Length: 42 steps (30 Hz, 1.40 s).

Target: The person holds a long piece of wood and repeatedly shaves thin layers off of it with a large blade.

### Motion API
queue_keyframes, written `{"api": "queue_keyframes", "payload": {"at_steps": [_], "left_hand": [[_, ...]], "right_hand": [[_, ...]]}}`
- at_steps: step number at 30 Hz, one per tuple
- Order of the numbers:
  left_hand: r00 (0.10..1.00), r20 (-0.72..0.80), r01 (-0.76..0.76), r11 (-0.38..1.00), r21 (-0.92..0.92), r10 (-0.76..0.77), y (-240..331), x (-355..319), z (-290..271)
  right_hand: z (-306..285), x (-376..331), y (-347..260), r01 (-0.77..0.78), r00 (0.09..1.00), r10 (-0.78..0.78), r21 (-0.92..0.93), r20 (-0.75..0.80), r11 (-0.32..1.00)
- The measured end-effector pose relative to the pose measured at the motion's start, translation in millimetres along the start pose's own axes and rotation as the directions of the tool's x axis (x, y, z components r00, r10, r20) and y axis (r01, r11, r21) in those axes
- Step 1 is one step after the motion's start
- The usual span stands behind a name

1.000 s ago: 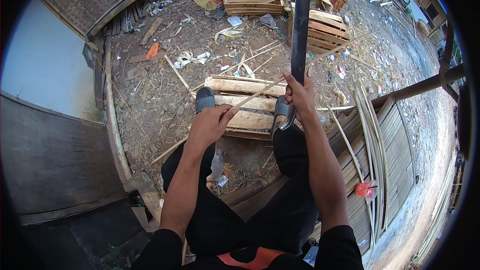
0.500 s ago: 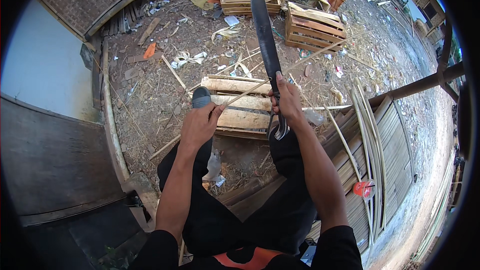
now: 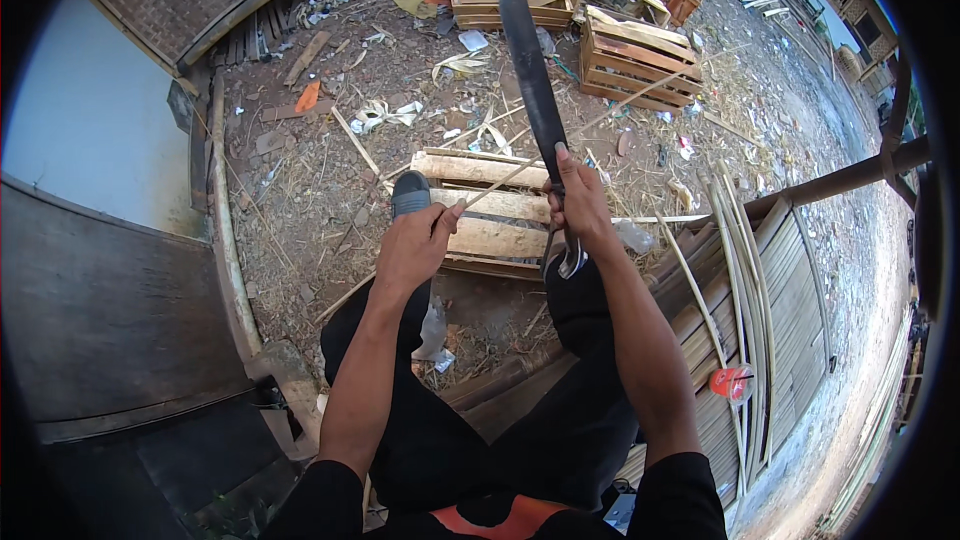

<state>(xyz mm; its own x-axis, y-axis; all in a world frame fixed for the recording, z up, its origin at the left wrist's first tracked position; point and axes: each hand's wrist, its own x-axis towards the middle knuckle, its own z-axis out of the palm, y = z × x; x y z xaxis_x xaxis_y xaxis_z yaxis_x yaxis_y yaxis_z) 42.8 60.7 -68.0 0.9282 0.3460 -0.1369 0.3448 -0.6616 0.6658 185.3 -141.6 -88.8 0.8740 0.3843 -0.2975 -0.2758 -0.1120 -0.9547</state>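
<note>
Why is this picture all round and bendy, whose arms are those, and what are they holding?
There's no robot here, just a person wearing a camera on their head. It looks down, so we see nearly what they see. Its very wide lens bends straight edges.

The arms are the person's own. Their left hand pinches a thin, pale strip, probably bamboo. Their right hand grips a machete with its dark blade pointing away. The strip runs past the right hand; I can't tell whether it touches the blade.

A low wooden crate sits by their feet. On the right, a slatted platform holds long loose strips and a clear plastic cup with something red.
</note>
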Motion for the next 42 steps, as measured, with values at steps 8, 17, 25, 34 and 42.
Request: {"api": "queue_keyframes", "payload": {"at_steps": [8, 17, 25, 34, 42], "left_hand": [[0.978, 0.118, -0.156, 0.978, -0.138, 0.173, -6.2, 4.8, 3.4], [0.977, 0.165, -0.101, 0.976, -0.192, 0.134, -16.6, 4.9, -13.4], [0.995, 0.101, 0.017, 1.000, -0.013, -0.016, -26.7, 3.9, -22.7], [0.998, 0.066, 0.016, 0.995, -0.098, -0.009, -28.9, 6.1, -11.9], [0.994, -0.044, 0.092, 0.981, -0.171, -0.100, -2.7, 12.0, 9.5]], "right_hand": [[-11.3, 9.8, -2.7, 0.049, 0.983, -0.023, 0.140, -0.184, 0.989], [-15.1, 4.7, -17.0, 0.146, 0.963, -0.081, 0.249, -0.256, 0.957], [-27.3, 10.2, -16.2, 0.187, 0.923, -0.106, 0.192, -0.370, 0.963], [-20.4, 0.3, -20.5, 0.200, 0.924, -0.173, 0.046, -0.341, 0.979], [26.0, -18.4, -1.3, 0.586, 0.659, -0.745, -0.690, 0.100, 0.426]]}}
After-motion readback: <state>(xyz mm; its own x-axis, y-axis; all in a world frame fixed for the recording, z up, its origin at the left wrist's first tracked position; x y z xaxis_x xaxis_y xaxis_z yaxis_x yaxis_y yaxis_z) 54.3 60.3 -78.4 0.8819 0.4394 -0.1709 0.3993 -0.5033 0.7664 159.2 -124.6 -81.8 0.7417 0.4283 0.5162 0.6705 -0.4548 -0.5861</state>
